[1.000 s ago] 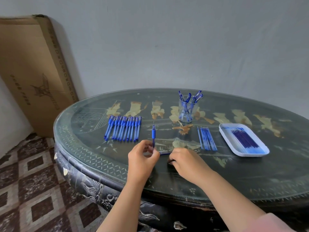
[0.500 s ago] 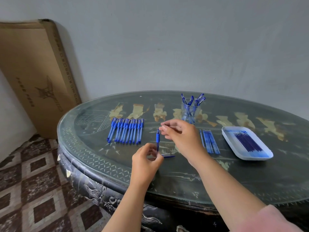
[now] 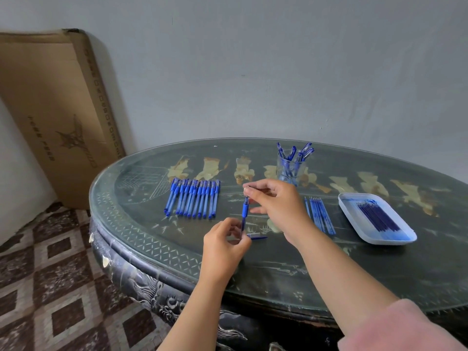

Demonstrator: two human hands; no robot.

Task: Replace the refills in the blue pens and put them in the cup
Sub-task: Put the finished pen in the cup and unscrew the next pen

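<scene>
My left hand (image 3: pixel 226 243) grips the lower end of a blue pen barrel (image 3: pixel 244 211) held upright over the table. My right hand (image 3: pixel 276 201) pinches a small tip piece just above the barrel's top end. A blue pen cap (image 3: pixel 257 236) lies on the glass beside my left hand. A row of several blue pens (image 3: pixel 193 198) lies to the left. A clear cup (image 3: pixel 289 168) at the back holds several blue pens. Several loose refills (image 3: pixel 320 215) lie right of my right hand. A white tray (image 3: pixel 359 219) holds more dark blue refills (image 3: pixel 377 216).
The work goes on at a dark oval table with a glass top (image 3: pixel 278 269). A large flat cardboard box (image 3: pixel 53 107) leans against the wall at the left. Patterned floor tiles (image 3: pixel 50 287) show below the table's left edge.
My right hand rose from the table near the cap to the top of the barrel and now pinches a small piece there. My left hand kept holding the barrel upright.
</scene>
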